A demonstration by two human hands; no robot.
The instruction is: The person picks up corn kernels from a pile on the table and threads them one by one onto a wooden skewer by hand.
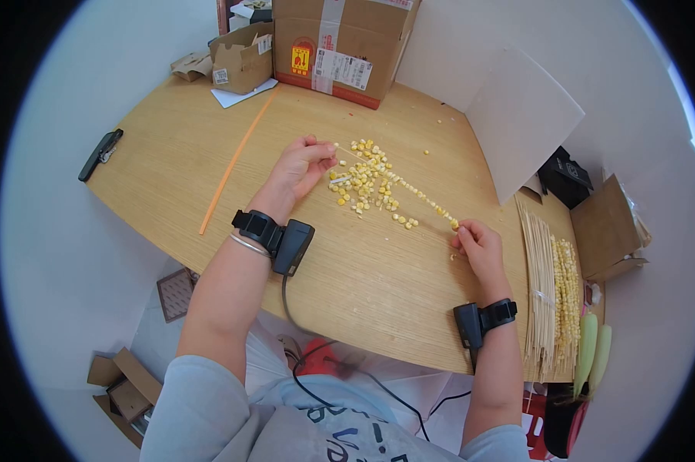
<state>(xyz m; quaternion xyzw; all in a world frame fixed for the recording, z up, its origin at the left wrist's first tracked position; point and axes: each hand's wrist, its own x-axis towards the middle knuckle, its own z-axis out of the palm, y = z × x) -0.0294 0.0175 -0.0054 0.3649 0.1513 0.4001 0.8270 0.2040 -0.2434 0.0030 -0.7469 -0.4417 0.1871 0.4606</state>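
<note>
A thin skewer threaded with corn kernels stretches diagonally between my hands above the table. My left hand is closed, with thumb and fingers pinching a pale kernel at the skewer's upper left end. My right hand pinches the lower right end of the kernel-covered skewer. Beneath and beside the skewer lies a loose pile of yellow corn kernels, nearest to my left hand. The part of the skewer near my left hand is bare.
Bare skewers and kernel-threaded skewers lie at the right, beside green corn ears. A large cardboard box stands at the back, an orange strip lies left, and a stapler sits at the left edge.
</note>
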